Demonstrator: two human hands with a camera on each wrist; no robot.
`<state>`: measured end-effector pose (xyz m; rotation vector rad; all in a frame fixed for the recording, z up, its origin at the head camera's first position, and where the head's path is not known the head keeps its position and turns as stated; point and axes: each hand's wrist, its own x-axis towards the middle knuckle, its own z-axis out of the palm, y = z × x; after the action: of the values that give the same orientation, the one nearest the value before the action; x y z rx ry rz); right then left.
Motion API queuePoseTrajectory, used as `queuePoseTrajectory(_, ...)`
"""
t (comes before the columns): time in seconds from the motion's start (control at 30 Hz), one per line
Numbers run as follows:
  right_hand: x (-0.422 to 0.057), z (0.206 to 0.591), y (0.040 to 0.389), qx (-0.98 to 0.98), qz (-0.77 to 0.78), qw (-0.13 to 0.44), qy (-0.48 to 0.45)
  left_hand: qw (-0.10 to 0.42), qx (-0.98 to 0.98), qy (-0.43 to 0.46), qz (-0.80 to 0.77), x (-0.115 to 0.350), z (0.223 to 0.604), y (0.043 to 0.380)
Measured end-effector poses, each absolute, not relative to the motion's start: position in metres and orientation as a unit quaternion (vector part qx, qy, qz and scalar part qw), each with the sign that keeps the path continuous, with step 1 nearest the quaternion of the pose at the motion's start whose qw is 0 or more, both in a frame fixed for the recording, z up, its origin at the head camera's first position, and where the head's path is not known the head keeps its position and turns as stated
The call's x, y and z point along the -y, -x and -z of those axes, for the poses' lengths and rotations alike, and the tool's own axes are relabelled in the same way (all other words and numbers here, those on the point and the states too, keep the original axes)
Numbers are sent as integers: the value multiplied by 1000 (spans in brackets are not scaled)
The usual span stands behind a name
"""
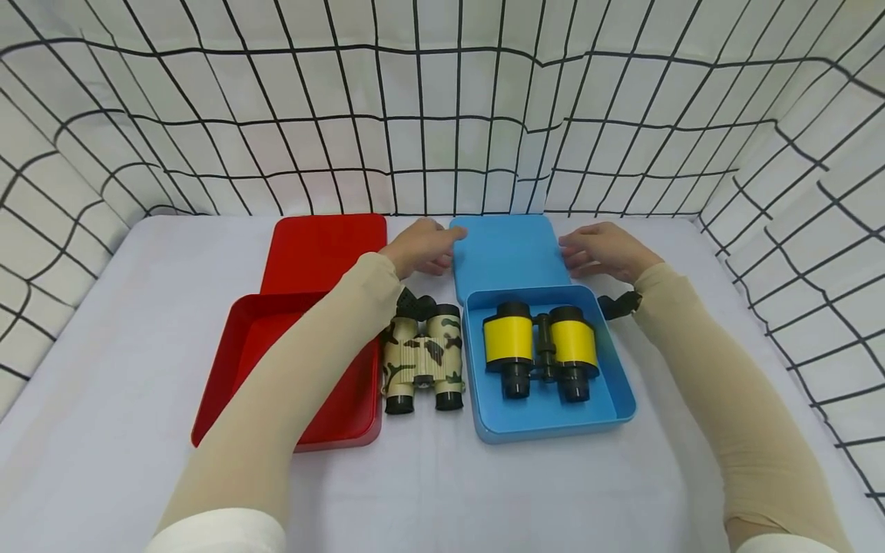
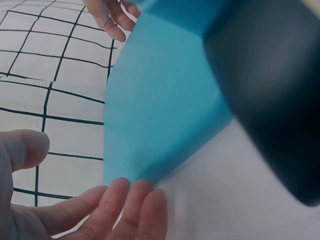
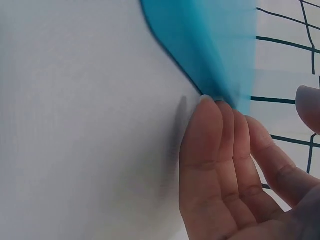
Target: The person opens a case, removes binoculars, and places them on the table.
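Observation:
A blue lid (image 1: 508, 250) lies flat behind the blue box (image 1: 553, 426). My left hand (image 1: 425, 247) is at the lid's left side, fingertips right at its edge, thumb held apart in the left wrist view. On the other side my right hand (image 1: 607, 250) has its fingertips against the lid's right edge, with the fingers (image 3: 202, 145) nearly straight and the thumb off the lid. Yellow and black binoculars (image 1: 542, 346) sit inside the blue box. Camouflage binoculars (image 1: 423, 357) rest on the table between the blue box and the red box (image 1: 362, 442).
A red lid (image 1: 314, 250) lies behind the red box, which my left sleeve (image 1: 304, 376) partly covers. Black wire mesh (image 1: 418, 119) over white cloth rises along the back and sides of the white table (image 1: 429, 491).

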<state>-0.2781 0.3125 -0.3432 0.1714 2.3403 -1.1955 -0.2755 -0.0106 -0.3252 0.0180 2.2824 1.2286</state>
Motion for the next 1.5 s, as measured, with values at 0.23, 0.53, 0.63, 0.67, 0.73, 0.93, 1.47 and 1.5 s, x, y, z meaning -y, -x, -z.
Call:
queuePoseTrajectory(0.23, -314, 338, 269, -871, 426, 244, -35, 250, -852, -36, -458, 13, 318, 265)
queuePoseTrajectory(0.53, -313, 334, 254, -893, 395, 216, -6, 216, -886, -64, -405, 17, 311, 253)
queuePoseTrajectory(0.63, -312, 333, 248, -900, 385, 207, 3, 201, -892, -83, -396, 20, 311, 248)
queuePoseTrajectory(0.67, -312, 332, 246, -901, 383, 204, 6, 196, -894, -91, -393, 21, 311, 246)
queuePoseTrajectory(0.73, -311, 330, 243, -904, 379, 197, 11, 183, -897, -106, -389, 23, 312, 242)
queuePoseTrajectory(0.93, -308, 325, 233, -913, 363, 183, 16, 128, -904, -162, -374, 30, 319, 230)
queuePoseTrajectory(1.47, -303, 307, 203, -941, 309, 132, 44, 79, -920, -236, -304, 32, 314, 206)
queuePoseTrajectory(1.5, -303, 306, 202, -941, 308, 129, 46, 75, -920, -239, -300, 32, 314, 205)
